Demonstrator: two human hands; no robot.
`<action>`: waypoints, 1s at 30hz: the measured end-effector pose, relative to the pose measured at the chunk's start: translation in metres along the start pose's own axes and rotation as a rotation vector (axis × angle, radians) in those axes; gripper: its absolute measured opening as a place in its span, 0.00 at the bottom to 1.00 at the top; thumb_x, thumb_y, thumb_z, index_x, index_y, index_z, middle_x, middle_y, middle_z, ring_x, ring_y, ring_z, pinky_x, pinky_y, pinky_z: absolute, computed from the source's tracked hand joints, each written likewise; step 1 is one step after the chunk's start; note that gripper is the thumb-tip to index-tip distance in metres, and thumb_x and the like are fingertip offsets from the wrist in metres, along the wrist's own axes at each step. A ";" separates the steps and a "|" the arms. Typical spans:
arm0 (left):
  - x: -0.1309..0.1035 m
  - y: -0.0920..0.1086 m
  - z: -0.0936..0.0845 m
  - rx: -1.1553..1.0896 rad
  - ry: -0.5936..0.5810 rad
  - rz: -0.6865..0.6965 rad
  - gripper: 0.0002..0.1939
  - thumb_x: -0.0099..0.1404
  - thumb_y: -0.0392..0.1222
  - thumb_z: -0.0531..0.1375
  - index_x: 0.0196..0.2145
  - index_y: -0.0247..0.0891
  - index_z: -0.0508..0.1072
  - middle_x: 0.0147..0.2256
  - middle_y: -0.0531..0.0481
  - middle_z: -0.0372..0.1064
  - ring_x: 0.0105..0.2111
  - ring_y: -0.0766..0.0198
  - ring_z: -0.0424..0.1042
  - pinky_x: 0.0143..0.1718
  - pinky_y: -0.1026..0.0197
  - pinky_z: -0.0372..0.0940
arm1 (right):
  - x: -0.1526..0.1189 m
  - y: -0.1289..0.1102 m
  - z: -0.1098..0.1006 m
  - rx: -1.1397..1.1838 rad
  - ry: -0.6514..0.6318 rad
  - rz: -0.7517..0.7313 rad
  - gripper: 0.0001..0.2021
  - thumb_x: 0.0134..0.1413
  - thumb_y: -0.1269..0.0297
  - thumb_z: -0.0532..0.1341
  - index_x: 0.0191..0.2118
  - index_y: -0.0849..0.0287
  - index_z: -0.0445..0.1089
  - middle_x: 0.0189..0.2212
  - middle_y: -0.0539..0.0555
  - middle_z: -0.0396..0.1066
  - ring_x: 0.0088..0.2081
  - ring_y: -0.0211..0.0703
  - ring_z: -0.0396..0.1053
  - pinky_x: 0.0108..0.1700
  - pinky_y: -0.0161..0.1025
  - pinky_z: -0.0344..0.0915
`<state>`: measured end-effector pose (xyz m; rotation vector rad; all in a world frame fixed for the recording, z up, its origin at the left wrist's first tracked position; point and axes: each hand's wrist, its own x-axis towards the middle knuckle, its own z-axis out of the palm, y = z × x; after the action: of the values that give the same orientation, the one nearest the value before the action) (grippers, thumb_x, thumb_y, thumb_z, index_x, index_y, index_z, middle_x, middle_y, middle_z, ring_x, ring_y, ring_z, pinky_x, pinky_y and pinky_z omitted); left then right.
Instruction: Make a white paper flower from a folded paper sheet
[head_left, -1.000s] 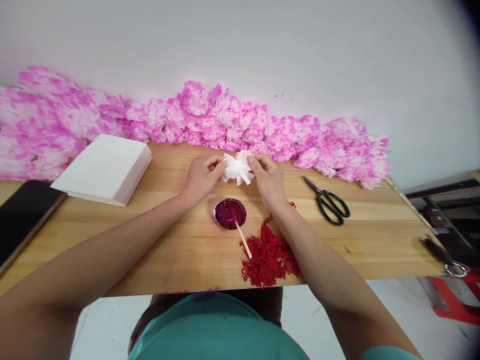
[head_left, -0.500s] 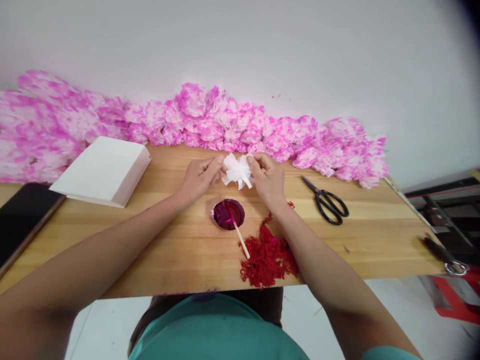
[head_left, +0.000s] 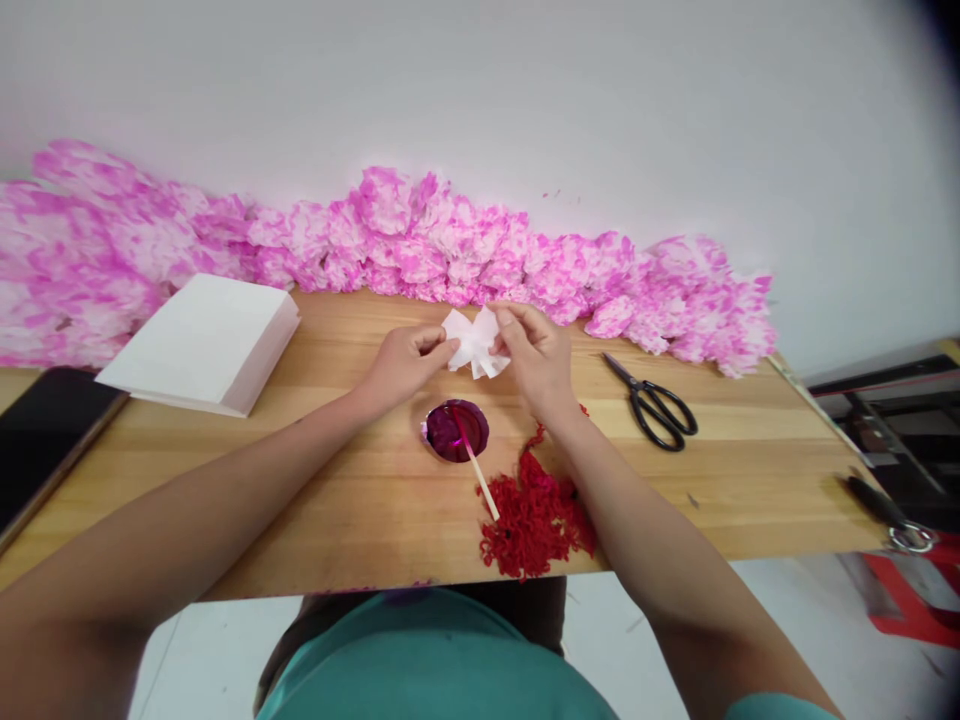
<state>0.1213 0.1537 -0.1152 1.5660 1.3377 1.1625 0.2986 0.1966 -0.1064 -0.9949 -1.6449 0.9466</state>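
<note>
Between my hands, above the wooden table, is a white paper flower (head_left: 474, 343) with several petals spread out. My left hand (head_left: 411, 362) pinches its left edge between thumb and fingers. On the other side my right hand (head_left: 534, 352) grips a petal, its fingertips partly hidden behind the paper. Just below stands a small foil dish (head_left: 442, 432) of dark magenta liquid. A wooden stick (head_left: 484, 485) with a stained end leans out of it. Red yarn (head_left: 534, 520) lies in a tangled heap beneath my right forearm.
Pink-and-white paper flowers (head_left: 442, 235) line the wall at the back. A stack of white paper (head_left: 206, 335) and a dark phone-like slab (head_left: 49, 435) lie at the left. Black-handled scissors (head_left: 651, 400) rest on the right; another black-handled tool (head_left: 885, 510) sits by the table's right edge.
My left hand has shifted its pinch slightly lower on the paper flower's left edge. The right fingers have moved a little over its petals, which now look flatter and more spread.
</note>
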 end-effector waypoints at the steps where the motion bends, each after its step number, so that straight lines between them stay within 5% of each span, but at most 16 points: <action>1: 0.000 0.001 -0.001 -0.031 0.015 -0.012 0.19 0.62 0.47 0.57 0.18 0.36 0.60 0.19 0.57 0.53 0.21 0.71 0.53 0.24 0.64 0.46 | 0.002 -0.001 -0.002 0.020 0.032 -0.016 0.14 0.60 0.51 0.58 0.43 0.53 0.74 0.24 0.47 0.70 0.27 0.37 0.68 0.34 0.37 0.66; 5: 0.001 0.001 -0.006 -0.082 0.061 -0.013 0.18 0.63 0.47 0.56 0.19 0.36 0.62 0.18 0.56 0.57 0.21 0.70 0.55 0.25 0.65 0.50 | 0.008 0.004 -0.007 0.044 0.149 -0.004 0.15 0.57 0.50 0.60 0.45 0.51 0.74 0.38 0.51 0.75 0.43 0.42 0.72 0.49 0.45 0.66; 8: 0.000 -0.001 -0.006 -0.066 0.057 0.013 0.18 0.64 0.48 0.56 0.20 0.36 0.63 0.19 0.56 0.58 0.21 0.70 0.56 0.25 0.65 0.51 | 0.009 0.012 -0.006 0.150 0.067 0.126 0.20 0.54 0.46 0.61 0.48 0.50 0.72 0.48 0.53 0.74 0.49 0.46 0.70 0.51 0.48 0.67; 12: -0.001 -0.005 -0.004 0.008 0.037 0.067 0.18 0.64 0.48 0.56 0.20 0.36 0.63 0.19 0.56 0.58 0.22 0.70 0.58 0.26 0.65 0.51 | 0.005 0.015 -0.001 0.285 -0.116 0.317 0.21 0.53 0.43 0.60 0.41 0.55 0.75 0.40 0.54 0.76 0.41 0.46 0.72 0.41 0.44 0.69; 16: -0.003 -0.006 -0.004 0.085 0.021 0.122 0.17 0.65 0.48 0.55 0.22 0.36 0.65 0.21 0.55 0.59 0.23 0.69 0.59 0.26 0.65 0.51 | 0.002 0.015 0.002 0.277 -0.159 0.372 0.15 0.47 0.50 0.65 0.34 0.56 0.74 0.31 0.50 0.74 0.31 0.39 0.68 0.34 0.38 0.65; 22: -0.001 -0.006 -0.005 0.167 0.060 0.096 0.15 0.65 0.47 0.54 0.24 0.36 0.68 0.22 0.55 0.62 0.24 0.68 0.60 0.27 0.65 0.52 | 0.005 0.011 0.001 0.237 0.013 0.251 0.13 0.45 0.54 0.67 0.34 0.57 0.72 0.30 0.49 0.73 0.29 0.37 0.66 0.32 0.36 0.64; 30: -0.007 0.005 -0.005 0.187 0.172 0.111 0.14 0.67 0.48 0.55 0.29 0.37 0.70 0.23 0.54 0.66 0.24 0.68 0.62 0.27 0.64 0.54 | -0.002 0.003 0.002 -0.225 0.114 -0.055 0.06 0.56 0.61 0.61 0.34 0.55 0.73 0.27 0.48 0.72 0.27 0.36 0.64 0.31 0.36 0.61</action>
<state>0.1175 0.1460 -0.1100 1.7240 1.5249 1.2950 0.2980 0.1951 -0.1100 -1.1269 -1.6989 0.6666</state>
